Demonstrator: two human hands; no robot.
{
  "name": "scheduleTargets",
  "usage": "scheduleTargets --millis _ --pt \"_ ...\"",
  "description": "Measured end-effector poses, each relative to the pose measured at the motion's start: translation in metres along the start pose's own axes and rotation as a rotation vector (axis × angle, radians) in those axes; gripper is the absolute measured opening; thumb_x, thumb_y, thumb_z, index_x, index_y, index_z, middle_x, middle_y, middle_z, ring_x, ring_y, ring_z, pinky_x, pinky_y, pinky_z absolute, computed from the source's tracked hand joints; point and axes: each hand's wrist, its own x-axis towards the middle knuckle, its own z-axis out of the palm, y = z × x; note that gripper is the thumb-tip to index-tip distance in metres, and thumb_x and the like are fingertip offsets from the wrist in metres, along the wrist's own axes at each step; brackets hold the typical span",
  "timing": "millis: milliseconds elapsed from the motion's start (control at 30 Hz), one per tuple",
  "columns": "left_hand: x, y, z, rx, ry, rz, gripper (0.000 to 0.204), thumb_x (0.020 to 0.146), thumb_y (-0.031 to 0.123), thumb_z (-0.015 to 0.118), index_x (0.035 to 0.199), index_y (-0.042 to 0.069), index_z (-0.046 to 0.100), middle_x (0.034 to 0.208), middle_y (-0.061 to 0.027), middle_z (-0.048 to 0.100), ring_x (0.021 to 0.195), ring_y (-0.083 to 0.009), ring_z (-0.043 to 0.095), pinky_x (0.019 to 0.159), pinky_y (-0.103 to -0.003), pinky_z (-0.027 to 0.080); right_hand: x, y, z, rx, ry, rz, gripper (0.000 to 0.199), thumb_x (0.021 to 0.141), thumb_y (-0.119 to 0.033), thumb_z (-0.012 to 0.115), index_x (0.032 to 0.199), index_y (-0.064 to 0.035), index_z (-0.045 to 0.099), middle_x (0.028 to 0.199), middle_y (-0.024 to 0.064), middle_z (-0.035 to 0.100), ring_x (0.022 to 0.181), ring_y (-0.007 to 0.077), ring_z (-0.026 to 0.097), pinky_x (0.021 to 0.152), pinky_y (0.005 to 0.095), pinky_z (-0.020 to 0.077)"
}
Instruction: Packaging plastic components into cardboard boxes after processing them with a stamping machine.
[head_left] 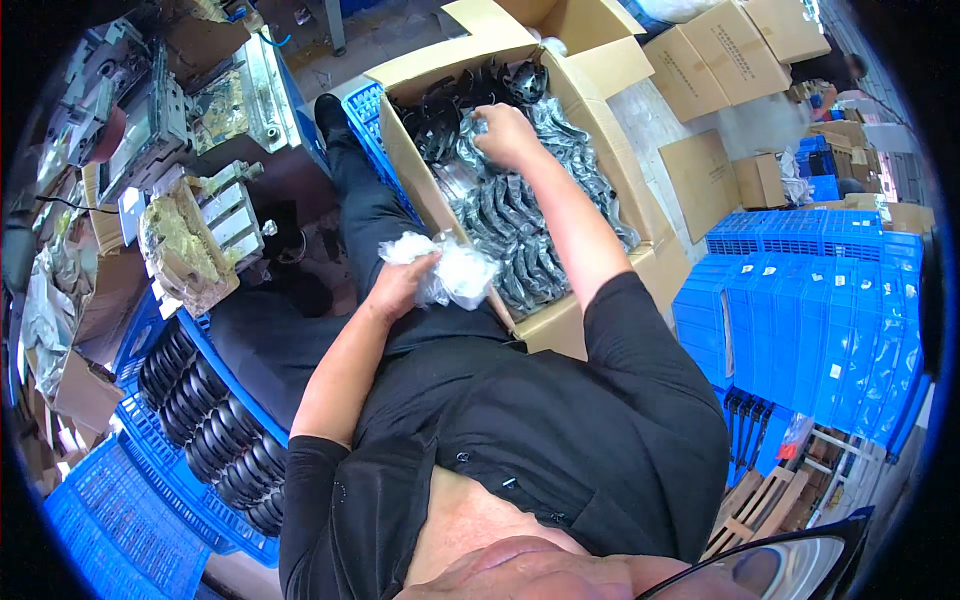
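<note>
My left hand [403, 284] is closed around a bunch of crumpled transparent plastic bags [458, 274], held over my lap beside the near side of an open cardboard box [427, 192]. Inside that box, rows of curved dark parts wrapped in shiny plastic [512, 222] lie packed together. Toward the far left corner of the box sit black curved parts [428, 128] that look unwrapped. Over the far half of the contents, my right hand [506, 137] has its fingers curled; whatever they may hold is hidden.
A blue crate [362, 100] edges the box's left side. Another blue crate [262, 400] holds several rows of black curved parts [205, 415] at lower left. A machine with a dirty metal block [190, 240] stands left. Stacked blue crates [800, 320] and cartons [715, 58] fill the right.
</note>
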Motion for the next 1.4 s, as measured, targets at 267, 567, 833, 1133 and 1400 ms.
scheduleTargets --millis 267,567,833,1133,1400 --pt "0.008 -0.001 -0.007 -0.131 -0.007 0.004 0.023 0.101 0.015 0.069 0.119 -0.001 0.068 0.11 -0.0088 0.072 0.098 -0.0225 0.071 0.088 -0.039 0.059 0.034 0.007 0.039 -0.219 -0.168 -0.134 0.024 0.078 -0.017 0.068 0.096 -0.0072 0.081 0.101 0.0239 0.076 0.099 0.0417 0.074 0.092 0.0517 0.0598" --pt "0.01 -0.003 -0.011 -0.199 -0.025 0.003 0.023 0.102 0.014 0.068 0.121 -0.001 0.067 0.114 -0.0119 0.073 0.103 -0.0257 0.073 0.091 -0.041 0.059 0.041 0.016 -0.006 -0.046 -0.156 -0.078 0.023 0.077 -0.029 0.083 0.093 -0.0117 0.084 0.091 0.0152 0.078 0.09 0.0341 0.076 0.087 0.0445 0.0606" --pt "0.012 -0.001 -0.008 -0.202 -0.031 -0.004 0.023 0.102 0.014 0.069 0.118 -0.001 0.069 0.111 -0.0095 0.073 0.098 -0.0215 0.071 0.087 -0.038 0.058 0.044 0.035 -0.052 1.02 0.092 0.367 0.018 0.09 -0.011 0.083 0.105 -0.0005 0.081 0.093 0.0048 0.078 0.074 0.0126 0.07 0.066 0.0274 0.0584" --pt "0.012 0.001 -0.003 -0.157 -0.021 0.001 0.022 0.102 0.014 0.068 0.118 -0.001 0.069 0.111 -0.0097 0.073 0.098 -0.0221 0.072 0.086 -0.038 0.059 0.054 0.042 0.003 0.865 0.25 0.343 0.024 0.088 -0.018 0.086 0.106 -0.0025 0.082 0.085 0.0049 0.078 0.066 0.0111 0.07 0.062 0.0278 0.0579" --pt "0.01 -0.001 -0.004 -0.13 -0.025 0.024 0.024 0.103 0.017 0.068 0.118 -0.002 0.069 0.111 -0.0106 0.073 0.098 -0.0232 0.072 0.085 -0.038 0.059 0.052 0.027 -0.009 0.887 0.26 0.435 0.02 0.087 -0.012 0.087 0.102 -0.0008 0.081 0.084 0.0038 0.076 0.062 0.0111 0.064 0.056 0.0268 0.0527"
